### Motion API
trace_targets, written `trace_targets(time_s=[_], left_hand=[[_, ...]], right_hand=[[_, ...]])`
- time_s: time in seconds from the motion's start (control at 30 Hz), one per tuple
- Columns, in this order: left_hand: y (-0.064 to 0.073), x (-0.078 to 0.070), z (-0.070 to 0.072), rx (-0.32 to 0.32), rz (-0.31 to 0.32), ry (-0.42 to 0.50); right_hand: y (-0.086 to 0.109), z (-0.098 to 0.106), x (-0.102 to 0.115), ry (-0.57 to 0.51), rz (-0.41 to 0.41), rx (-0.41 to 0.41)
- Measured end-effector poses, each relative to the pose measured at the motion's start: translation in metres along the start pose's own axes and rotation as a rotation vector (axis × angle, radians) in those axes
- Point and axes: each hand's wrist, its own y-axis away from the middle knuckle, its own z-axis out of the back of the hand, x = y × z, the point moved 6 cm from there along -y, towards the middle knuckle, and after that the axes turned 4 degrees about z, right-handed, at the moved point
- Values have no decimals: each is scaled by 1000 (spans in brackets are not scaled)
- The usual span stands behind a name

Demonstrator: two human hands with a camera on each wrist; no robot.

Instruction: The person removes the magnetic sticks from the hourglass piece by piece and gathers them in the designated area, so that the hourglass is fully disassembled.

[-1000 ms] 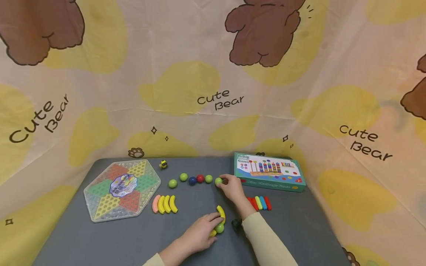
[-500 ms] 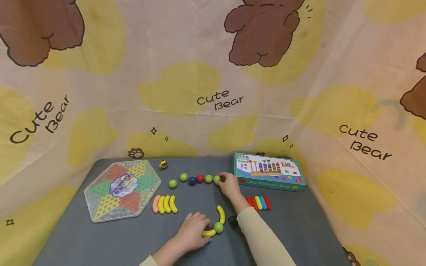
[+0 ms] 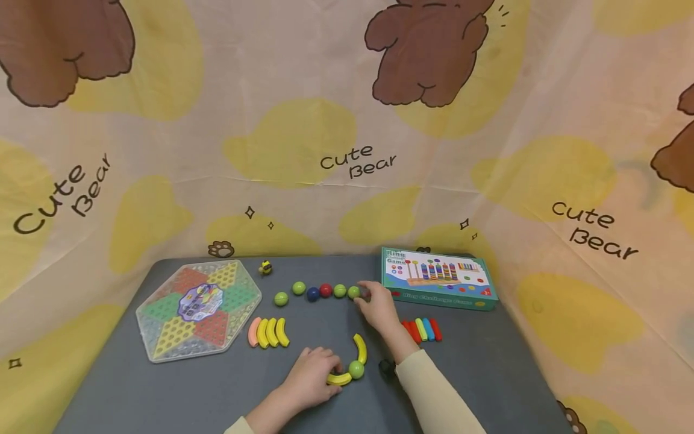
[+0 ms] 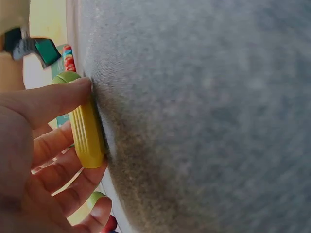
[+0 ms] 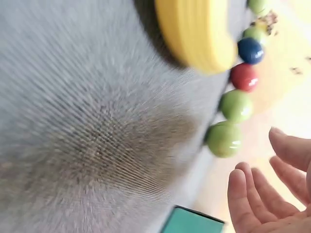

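Observation:
My left hand (image 3: 311, 375) pinches a yellow curved stick (image 4: 88, 141) between its thumb and fingers, low over the grey table. The stick's far end meets a green ball (image 3: 356, 369), and a second yellow curved stick (image 3: 360, 349) rises from that ball in an arc. My right hand (image 3: 378, 303) is beside the last green ball (image 5: 224, 139) of the ball row, its fingers relaxed and apart from it in the right wrist view. Leftward along the row come another green ball (image 3: 340, 290), a red ball (image 3: 325, 290), a blue ball (image 3: 313, 294) and more green ones.
Left stands a hexagonal game board (image 3: 199, 310); beside it lie yellow curved sticks (image 3: 271, 333) and a pink one (image 3: 254, 333). A bee figure (image 3: 265, 267) sits at the back. Right are a Ring Challenge Game box (image 3: 439, 280) and short coloured sticks (image 3: 422, 330).
My left hand has drawn back leftward from the green ball onto the near yellow curved stick. My right hand has slid the last green ball left against the row and let it go.

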Motion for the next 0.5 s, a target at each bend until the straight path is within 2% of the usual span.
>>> trace_targets(time_s=[0.13, 0.27, 0.5], left_hand=[[1, 0, 2, -14, 2, 12], [1, -1, 4, -43, -19, 20], [1, -1, 5, -65, -34, 37]], right_hand=[[24, 6, 13, 8, 55, 21], [50, 5, 16, 14, 116, 62], [93, -5, 13, -15, 181, 222]])
